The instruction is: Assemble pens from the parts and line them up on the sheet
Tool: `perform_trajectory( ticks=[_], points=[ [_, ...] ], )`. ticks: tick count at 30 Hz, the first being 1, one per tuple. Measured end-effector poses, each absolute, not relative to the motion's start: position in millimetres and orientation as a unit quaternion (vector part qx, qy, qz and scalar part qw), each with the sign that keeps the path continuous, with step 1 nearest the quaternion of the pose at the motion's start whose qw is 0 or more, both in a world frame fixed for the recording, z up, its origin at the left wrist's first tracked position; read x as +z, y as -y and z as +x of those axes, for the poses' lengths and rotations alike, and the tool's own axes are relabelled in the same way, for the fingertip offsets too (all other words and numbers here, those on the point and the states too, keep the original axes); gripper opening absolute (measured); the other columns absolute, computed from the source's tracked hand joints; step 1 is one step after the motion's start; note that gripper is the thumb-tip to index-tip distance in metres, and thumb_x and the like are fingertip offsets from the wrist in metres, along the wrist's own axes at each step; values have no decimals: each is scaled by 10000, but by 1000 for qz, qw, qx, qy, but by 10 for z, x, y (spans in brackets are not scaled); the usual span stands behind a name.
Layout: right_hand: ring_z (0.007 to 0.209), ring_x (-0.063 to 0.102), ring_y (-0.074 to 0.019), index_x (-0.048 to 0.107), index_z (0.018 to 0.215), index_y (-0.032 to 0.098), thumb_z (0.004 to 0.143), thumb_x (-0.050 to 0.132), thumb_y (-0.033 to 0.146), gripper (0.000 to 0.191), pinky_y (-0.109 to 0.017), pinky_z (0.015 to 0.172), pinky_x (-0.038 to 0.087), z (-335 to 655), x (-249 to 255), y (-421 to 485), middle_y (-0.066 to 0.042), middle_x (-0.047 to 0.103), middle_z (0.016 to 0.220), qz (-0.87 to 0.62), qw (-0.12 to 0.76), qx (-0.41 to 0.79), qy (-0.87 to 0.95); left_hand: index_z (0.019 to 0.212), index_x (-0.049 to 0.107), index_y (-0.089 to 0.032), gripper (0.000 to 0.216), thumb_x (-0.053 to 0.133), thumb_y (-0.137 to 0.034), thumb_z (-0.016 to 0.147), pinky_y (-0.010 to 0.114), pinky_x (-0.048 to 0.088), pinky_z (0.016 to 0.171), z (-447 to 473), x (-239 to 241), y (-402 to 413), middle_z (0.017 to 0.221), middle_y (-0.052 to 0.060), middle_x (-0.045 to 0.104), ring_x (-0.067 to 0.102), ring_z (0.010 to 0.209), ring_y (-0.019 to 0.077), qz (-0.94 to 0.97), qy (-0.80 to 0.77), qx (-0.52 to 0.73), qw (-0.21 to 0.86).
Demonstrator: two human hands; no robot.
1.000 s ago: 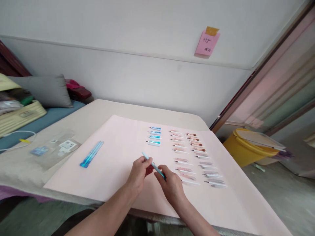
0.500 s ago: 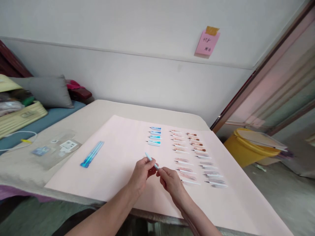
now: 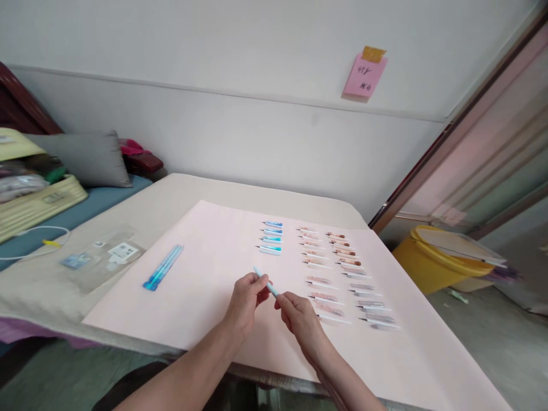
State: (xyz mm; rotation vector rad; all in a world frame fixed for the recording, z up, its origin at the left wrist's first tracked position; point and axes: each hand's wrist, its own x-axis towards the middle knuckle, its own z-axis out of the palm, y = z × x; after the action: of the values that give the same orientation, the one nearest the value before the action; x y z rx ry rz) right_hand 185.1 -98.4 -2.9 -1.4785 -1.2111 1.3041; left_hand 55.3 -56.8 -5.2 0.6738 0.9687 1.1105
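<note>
Light-blue and slim, a pen (image 3: 265,282) is pinched at its ends by the left hand (image 3: 246,298) and the right hand (image 3: 299,317), just above the near part of a smooth pink paper sheet (image 3: 205,240) spread on the bench (image 3: 180,191). Bare paper is left around the hands. Further off, short pen pieces (image 3: 338,268) are laid in rows, well apart from blue pens (image 3: 163,267) at the left. A pink note (image 3: 365,74) is taped to the wall; its writing cannot be read.

Single head view; looks forward, down; close over table (image 3: 180,194) edge
</note>
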Motion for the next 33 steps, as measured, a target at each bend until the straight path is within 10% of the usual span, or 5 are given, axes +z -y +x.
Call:
perform_trajectory(
  ticks=[13,33],
  points=[
    [360,94,-26,492,662,170,750,571,430,285,-205,384,56,1847,-48,989,120,225,404,-472,442,716,263,722,614,-143,228,660,-366,705,318,430,768,578,-96,551,812,78,638,573,791,168,332,-393,481,710],
    [426,268,-57,510,648,171,811,533,426,304,-209,414,172,1823,-63,992,74,350,448,-581,418,495,492,708,609,-140,223,655,-358,709,286,428,728,556,-69,567,789,64,629,542,701,124,320,-427,480,697]
  ],
)
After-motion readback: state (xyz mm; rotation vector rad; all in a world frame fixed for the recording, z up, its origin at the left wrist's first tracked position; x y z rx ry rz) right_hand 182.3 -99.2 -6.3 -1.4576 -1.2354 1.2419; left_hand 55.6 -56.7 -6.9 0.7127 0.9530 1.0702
